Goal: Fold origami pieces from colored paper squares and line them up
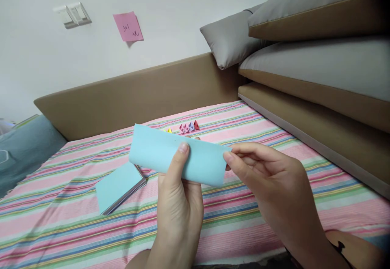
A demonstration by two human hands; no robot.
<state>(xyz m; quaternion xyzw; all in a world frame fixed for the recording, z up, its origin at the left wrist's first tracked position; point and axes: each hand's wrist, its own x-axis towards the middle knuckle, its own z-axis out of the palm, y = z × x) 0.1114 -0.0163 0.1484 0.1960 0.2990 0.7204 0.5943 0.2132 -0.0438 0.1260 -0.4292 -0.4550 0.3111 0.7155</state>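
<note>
A light blue sheet of paper (pixel 155 149), bent over lengthwise into a long strip, is held up in front of me. My left hand (pixel 179 196) grips it near the middle, thumb on the front and fingers behind. The thumb and index finger of my right hand (pixel 271 175) pinch its upper right corner. Whether the lower fold is creased flat I cannot tell. On the striped cloth to the left lies a stack of coloured paper (pixel 118 188), a light blue sheet on top. Small folded paper pieces (pixel 189 127) in pink, lilac and red stand in a row behind the strip.
A yellow folded piece (pixel 168 130) is partly hidden behind the strip. Striped cloth (pixel 231 228) covers the surface. A brown padded board (pixel 146 94) runs along the wall, with stacked grey-brown cushions (pixel 317 70) at right. A pink note (pixel 128 26) and switches (pixel 72 15) are on the wall.
</note>
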